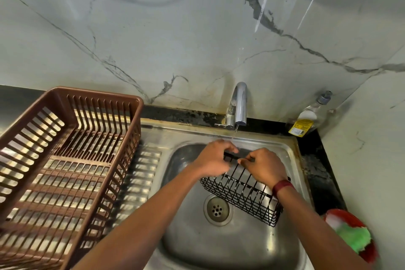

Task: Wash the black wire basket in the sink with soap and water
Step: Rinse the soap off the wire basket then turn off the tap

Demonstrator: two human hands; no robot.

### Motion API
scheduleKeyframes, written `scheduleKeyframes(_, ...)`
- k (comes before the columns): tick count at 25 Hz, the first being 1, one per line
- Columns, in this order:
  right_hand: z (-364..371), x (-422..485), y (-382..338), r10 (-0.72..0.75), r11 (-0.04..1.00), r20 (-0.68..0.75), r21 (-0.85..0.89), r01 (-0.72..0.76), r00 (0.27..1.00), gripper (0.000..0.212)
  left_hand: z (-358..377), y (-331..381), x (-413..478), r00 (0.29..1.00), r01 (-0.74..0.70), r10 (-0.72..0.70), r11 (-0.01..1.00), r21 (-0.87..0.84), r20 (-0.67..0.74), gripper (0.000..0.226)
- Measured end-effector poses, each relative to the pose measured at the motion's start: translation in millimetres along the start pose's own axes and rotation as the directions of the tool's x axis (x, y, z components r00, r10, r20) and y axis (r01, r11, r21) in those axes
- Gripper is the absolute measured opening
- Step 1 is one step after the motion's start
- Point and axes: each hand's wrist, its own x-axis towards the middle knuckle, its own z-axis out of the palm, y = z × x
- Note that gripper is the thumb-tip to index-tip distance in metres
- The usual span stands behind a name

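Over the steel sink [282, 153], both hands hold the black wire basket [243, 195] above the bowl, clear of the drain [217, 210], which lies below and slightly left of it. Basket is tilted, its far edge raised toward the tap [240, 103] and its near right corner hanging lowest. Left hand [213, 159] is closed on the far top rail of the basket, fingers curled over the wire. Right hand [264, 165] is closed on the same rail just beside the left, the fingertips of the two nearly meeting; a dark red band [282, 187] sits on the right wrist. Tap is running: a thin stream of water [235, 132] falls from the spout and lands at the left hand's knuckles, at the far edge of the basket. Soap suds on the basket cannot be made out. On the draining board to the left stands a brown plastic dish rack [65, 160]. At the far right corner of the counter, against the marble wall [153, 39], lies a clear soap bottle [306, 118] with a yellow label. At the near right edge sits a red dish [341, 215] holding a green scrubber [352, 239].
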Motion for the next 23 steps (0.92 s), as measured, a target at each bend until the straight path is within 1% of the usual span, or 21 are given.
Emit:
scheduleKeyframes(1, 0, 6, -4, -0.024, 1.0, 0.009, -0.004, 0.025, 1.0, 0.03, 7, -2, -7, 1.0, -0.018, 0.016, 0.996, 0.089, 0.023, 0.06)
scheduleKeyframes(2, 0, 11, -9, -0.055, 0.998, 0.018, -0.005, 0.055, 0.998, 0.03, 15, -3, -13, 1.0, -0.002, -0.001, 0.989, 0.148, 0.024, 0.067)
scheduleKeyframes(3, 0, 15, -15, -0.09, 0.996, 0.03, -0.01, 0.09, 0.996, 0.029, 22, -3, -19, 0.999, 0.048, -0.046, 0.981, 0.187, -0.013, 0.074)
scheduleKeyframes(4, 1, 18, -21, -0.128, 0.991, 0.047, -0.019, 0.129, 0.991, 0.028, 28, -4, -23, 0.99, 0.129, -0.114, 0.972, 0.198, -0.086, 0.078)
scheduleKeyframes(6, 6, 22, -34, -0.203, 0.977, 0.076, -0.049, 0.207, 0.976, 0.026, 33, -7, -26, 0.932, 0.315, -0.287, 0.943, 0.105, -0.22, 0.086)
scheduleKeyframes(7, 10, 23, -40, -0.233, 0.969, 0.087, -0.069, 0.239, 0.969, 0.025, 34, -9, -26, 0.906, 0.375, -0.351, 0.924, 0.068, -0.235, 0.097)
scheduleKeyframes(9, 16, 23, -50, -0.277, 0.95, 0.08, -0.129, 0.285, 0.958, 0.024, 36, -13, -28, 0.887, 0.425, -0.404, 0.903, 0.058, -0.223, 0.117)
scheduleKeyframes(10, 19, 23, -53, -0.304, 0.937, 0.062, -0.159, 0.31, 0.951, 0.023, 38, -15, -29, 0.88, 0.429, -0.409, 0.902, 0.035, -0.243, 0.118)
scheduleKeyframes(12, 21, 21, -55, -0.396, 0.901, 0.013, -0.187, 0.391, 0.918, 0.02, 38, -18, -31, 0.87, 0.397, -0.381, 0.918, -0.012, -0.313, 0.107)
scheduleKeyframes(13, 21, 20, -55, -0.46, 0.874, -0.008, -0.183, 0.451, 0.888, 0.021, 37, -19, -31, 0.866, 0.37, -0.354, 0.929, -0.024, -0.352, 0.1)
scheduleKeyframes(15, 16, 20, -51, -0.554, 0.822, -0.027, -0.176, 0.541, 0.832, 0.032, 30, -24, -30, 0.851, 0.348, -0.355, 0.933, -0.092, -0.387, 0.089)
scheduleKeyframes(16, 12, 21, -49, -0.551, 0.826, -0.025, -0.161, 0.54, 0.834, 0.04, 28, -28, -30, 0.843, 0.355, -0.386, 0.922, -0.152, -0.374, 0.083)
scheduleKeyframes(17, 8, 22, -46, -0.516, 0.852, -0.016, -0.108, 0.512, 0.856, 0.048, 27, -33, -29, 0.833, 0.364, -0.422, 0.905, -0.22, -0.357, 0.078)
scheduleKeyframes(18, 4, 23, -44, -0.464, 0.886, 0.009, -0.018, 0.464, 0.886, 0.054, 27, -39, -29, 0.82, 0.367, -0.459, 0.88, -0.3, -0.343, 0.074)
scheduleKeyframes(19, 1, 23, -40, -0.413, 0.909, 0.051, 0.09, 0.408, 0.909, 0.059, 28, -45, -28, 0.8, 0.357, -0.498, 0.844, -0.401, -0.334, 0.071)
scheduleKeyframes(20, 0, 24, -35, -0.374, 0.919, 0.09, 0.173, 0.355, 0.923, 0.062, 29, -50, -29, 0.774, 0.329, -0.545, 0.782, -0.53, -0.323, 0.068)
scheduleKeyframes(21, 0, 24, -28, -0.34, 0.927, 0.114, 0.21, 0.312, 0.933, 0.062, 32, -53, -29, 0.755, 0.298, -0.583, 0.713, -0.635, -0.301, 0.065)
scheduleKeyframes(22, 2, 26, -21, -0.303, 0.937, 0.134, 0.22, 0.27, 0.943, 0.062, 32, -53, -31, 0.745, 0.284, -0.607, 0.663, -0.692, -0.276, 0.062)
scheduleKeyframes(23, 4, 27, -15, -0.261, 0.951, 0.156, 0.214, 0.225, 0.953, 0.062, 34, -55, -31, 0.744, 0.281, -0.617, 0.638, -0.717, -0.258, 0.062)
